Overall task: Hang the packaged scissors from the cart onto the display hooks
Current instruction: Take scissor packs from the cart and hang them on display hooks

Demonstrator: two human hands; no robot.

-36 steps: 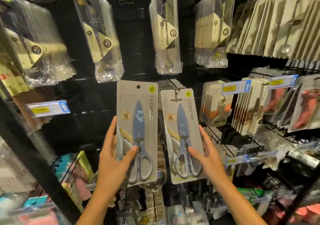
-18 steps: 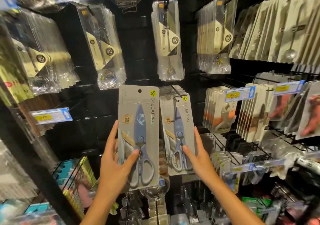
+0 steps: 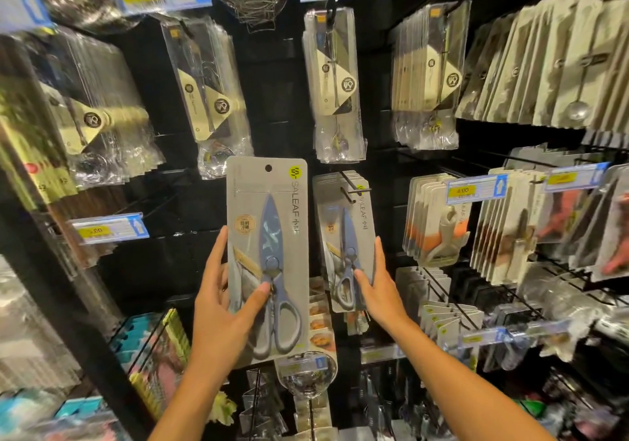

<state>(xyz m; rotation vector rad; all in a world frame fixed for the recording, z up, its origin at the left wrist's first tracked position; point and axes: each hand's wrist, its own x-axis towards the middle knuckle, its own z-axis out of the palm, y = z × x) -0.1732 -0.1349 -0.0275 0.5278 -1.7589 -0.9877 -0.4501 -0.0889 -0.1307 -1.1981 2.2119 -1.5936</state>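
Observation:
My left hand [image 3: 224, 308] grips a grey card of blue-handled packaged scissors [image 3: 269, 257], held upright in front of the display with its hang hole free at the top. My right hand [image 3: 377, 287] holds the lower edge of a second scissors pack [image 3: 345, 236], which is threaded on a black display hook [image 3: 352, 187] in front of several identical packs. The hook's tip pokes out through the card's top. The cart is out of view.
Black pegboard wall full of hanging goods: bagged utensils [image 3: 333, 83] above, packaged peelers [image 3: 439, 219] to the right, price tags [image 3: 476, 190] on hook ends. A black upright post [image 3: 68, 304] stands at left. Wire hooks stick out at lower right.
My right hand has pushed its scissors pack back along the hook, so it now sits against the hanging stack. The left pack has stayed about where it was.

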